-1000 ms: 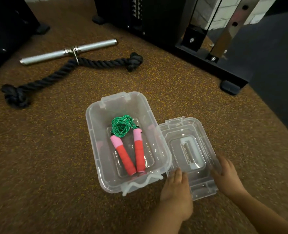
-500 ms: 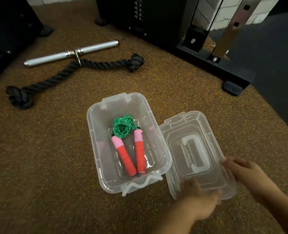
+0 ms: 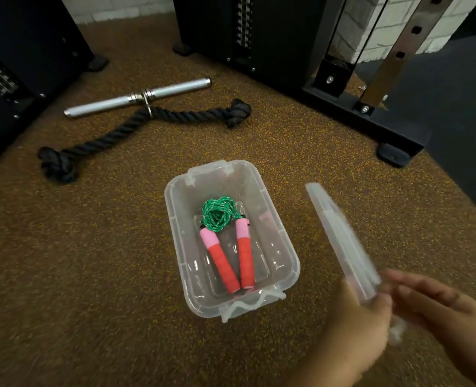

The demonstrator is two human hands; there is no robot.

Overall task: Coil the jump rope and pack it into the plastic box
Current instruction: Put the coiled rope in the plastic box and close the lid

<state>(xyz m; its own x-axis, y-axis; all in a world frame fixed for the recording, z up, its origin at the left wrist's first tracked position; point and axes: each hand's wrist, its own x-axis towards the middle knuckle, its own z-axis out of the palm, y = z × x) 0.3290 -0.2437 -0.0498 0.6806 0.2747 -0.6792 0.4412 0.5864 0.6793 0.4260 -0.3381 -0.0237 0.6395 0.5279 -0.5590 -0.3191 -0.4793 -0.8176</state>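
- Head view: I see the coiled jump rope (image 3: pixel 225 241) lying inside the open plastic box (image 3: pixel 284 241) on the gym floor (image 3: pixel 91 275).
- Both grips, left hand (image 3: pixel 354 328) and right hand (image 3: pixel 438 308), clasp the blurred clear lid (image 3: pixel 340 236), tilted on edge just right of the box.
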